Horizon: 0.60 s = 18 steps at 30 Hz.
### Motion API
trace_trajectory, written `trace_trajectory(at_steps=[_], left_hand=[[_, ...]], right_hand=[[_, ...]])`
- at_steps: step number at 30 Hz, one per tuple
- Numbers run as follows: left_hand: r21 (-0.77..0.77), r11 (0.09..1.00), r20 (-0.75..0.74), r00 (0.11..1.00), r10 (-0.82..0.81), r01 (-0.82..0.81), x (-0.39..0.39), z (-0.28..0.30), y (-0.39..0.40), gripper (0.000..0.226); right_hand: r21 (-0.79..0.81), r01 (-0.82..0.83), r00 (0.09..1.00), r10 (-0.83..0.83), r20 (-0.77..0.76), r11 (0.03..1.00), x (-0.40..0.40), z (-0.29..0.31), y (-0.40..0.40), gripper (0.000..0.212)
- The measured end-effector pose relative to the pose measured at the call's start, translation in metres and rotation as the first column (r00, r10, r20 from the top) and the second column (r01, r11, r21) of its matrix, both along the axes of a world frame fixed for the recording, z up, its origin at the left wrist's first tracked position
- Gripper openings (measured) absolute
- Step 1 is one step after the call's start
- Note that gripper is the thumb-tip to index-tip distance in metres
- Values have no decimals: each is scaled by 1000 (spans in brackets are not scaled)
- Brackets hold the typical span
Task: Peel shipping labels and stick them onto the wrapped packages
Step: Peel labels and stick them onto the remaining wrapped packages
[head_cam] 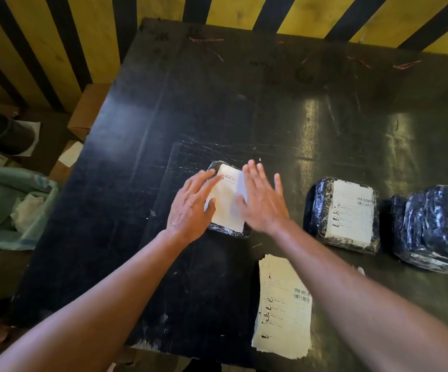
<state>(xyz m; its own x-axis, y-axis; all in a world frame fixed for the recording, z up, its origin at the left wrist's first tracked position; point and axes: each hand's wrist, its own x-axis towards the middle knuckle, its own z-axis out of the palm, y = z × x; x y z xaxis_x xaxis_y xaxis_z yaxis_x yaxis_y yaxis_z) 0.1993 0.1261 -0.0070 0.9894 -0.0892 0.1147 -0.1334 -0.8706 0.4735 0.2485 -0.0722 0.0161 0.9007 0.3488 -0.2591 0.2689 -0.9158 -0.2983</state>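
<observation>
Black table (217,103), scratched, seen from above. Near its right edge: two labelled wrapped pkgs (343,214), (432,226). At near edge: stack of shipping labels (283,304). Mid-table: wrapped package (229,200) w/ white label (227,202) on top. Left hand (190,208) & right hand (261,202) open, fingers spread, flat on label's two sides.

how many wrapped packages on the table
3: one under both hands at centre, one to its right, and one at the right edge, cut off by the frame, so more may lie beyond.
</observation>
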Motion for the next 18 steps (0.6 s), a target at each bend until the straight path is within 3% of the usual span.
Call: trace_trajectory(at_steps=[3,6,12,15,18], left_hand=[[71,985,-69,985,-155,160,-4,-11,9,55],[148,969,-168,971,-172,197,-9,-14,14,56],[149,964,-229,956,-181,218,-9,-8,15,58],[133,965,-257,948,-188,228,-9,-4,14,61],[134,963,-253,947,-196,235,-9,-4,13,61]], right_hand=[[5,-150,988,150,30,989,-35,-8,10,72],[-70,-136,989,140,47,988,-41,-14,9,74],[-135,-91,992,103,79,987,-53,-5,-31,75],[-83,3,996,4,87,997,-57,-1,-28,75],[1,-128,987,127,99,992,-73,-3,-2,78]])
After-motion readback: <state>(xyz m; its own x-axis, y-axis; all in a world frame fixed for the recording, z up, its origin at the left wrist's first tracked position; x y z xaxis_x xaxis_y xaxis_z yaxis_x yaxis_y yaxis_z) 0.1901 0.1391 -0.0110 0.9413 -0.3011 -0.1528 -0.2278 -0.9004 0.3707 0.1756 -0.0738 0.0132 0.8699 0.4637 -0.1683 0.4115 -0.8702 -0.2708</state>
